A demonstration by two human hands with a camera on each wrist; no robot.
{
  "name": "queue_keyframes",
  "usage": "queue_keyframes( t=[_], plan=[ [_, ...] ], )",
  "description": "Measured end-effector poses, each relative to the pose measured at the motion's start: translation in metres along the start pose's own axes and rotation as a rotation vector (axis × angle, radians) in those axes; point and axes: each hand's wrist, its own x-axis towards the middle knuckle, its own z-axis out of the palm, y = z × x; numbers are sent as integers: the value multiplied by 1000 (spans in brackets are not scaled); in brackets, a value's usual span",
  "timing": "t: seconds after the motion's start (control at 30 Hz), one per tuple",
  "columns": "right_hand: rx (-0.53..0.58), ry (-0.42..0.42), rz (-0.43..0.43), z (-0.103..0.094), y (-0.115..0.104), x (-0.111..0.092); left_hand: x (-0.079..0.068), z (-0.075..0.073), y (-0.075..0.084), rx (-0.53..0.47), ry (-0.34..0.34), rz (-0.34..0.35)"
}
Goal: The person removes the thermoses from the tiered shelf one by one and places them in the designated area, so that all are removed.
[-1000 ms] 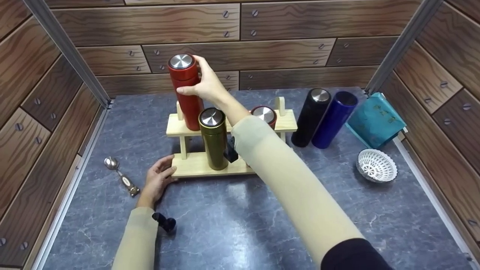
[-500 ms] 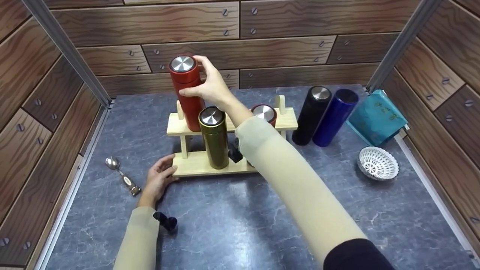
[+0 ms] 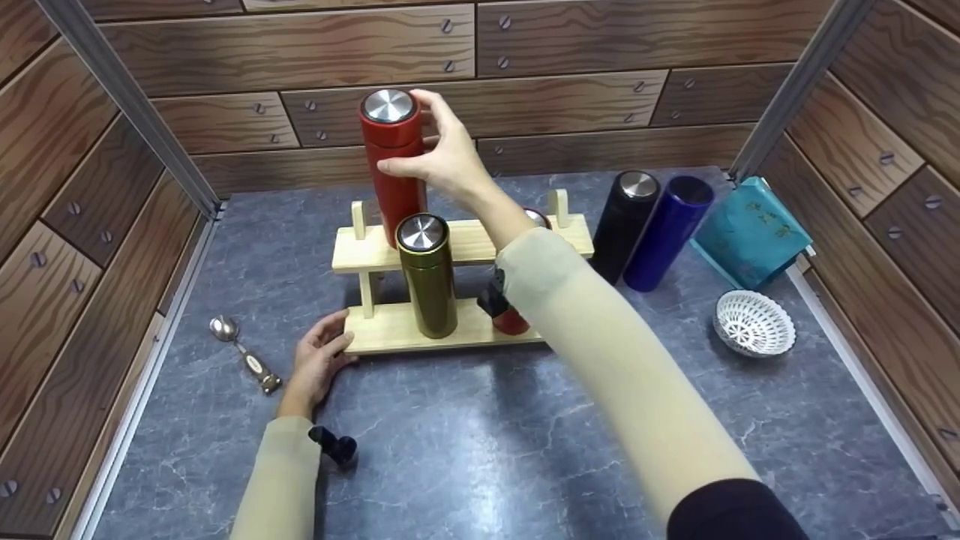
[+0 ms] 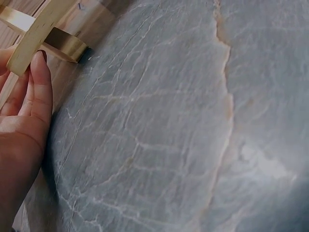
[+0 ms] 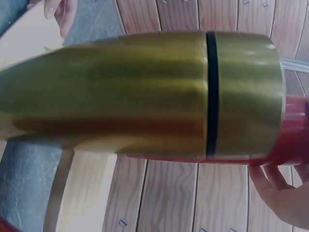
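My right hand (image 3: 448, 159) grips a red thermos flask (image 3: 396, 169) near its top, thumb in front. The flask stands upright at the upper shelf of a two-tier wooden rack (image 3: 480, 241); its base is partly hidden behind a gold-green flask (image 3: 427, 281), so contact with the shelf cannot be told. That gold-green flask stands on the lower shelf and fills much of the right wrist view. My left hand (image 3: 319, 360) pinches the left end of the lower shelf, and the left wrist view shows fingers (image 4: 41, 84) against the board (image 4: 31, 38). Another red flask (image 3: 511, 321) is mostly behind my right sleeve.
Right of the rack stand a black flask (image 3: 628, 225) and a blue flask (image 3: 667, 234). Farther right are a teal bag (image 3: 754, 234) and a white woven basket (image 3: 752, 295). A spoon (image 3: 244, 352) lies left of my left hand. Wood-patterned walls enclose the table.
My right hand has shifted the held red flask rightward and slightly up. More of the lower red flask shows beneath the sleeve. My left hand keeps its hold on the rack.
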Motion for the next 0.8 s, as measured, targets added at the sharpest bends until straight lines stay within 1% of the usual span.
queue_keyframes(
  t=[0.2,0.33,0.6,0.8],
  plan=[
    [24,24,4,-17,-5,-4,0,0,-1,-7,4,3],
    [37,24,11,-27,-9,-8,0,0,-1,-5,1,5],
    [10,37,15,-42,-35,-27,0,0,-1,-10,-8,8],
    [-5,66,-11,-55,-40,-34,-1,0,-1,-17,-12,9]
  ],
)
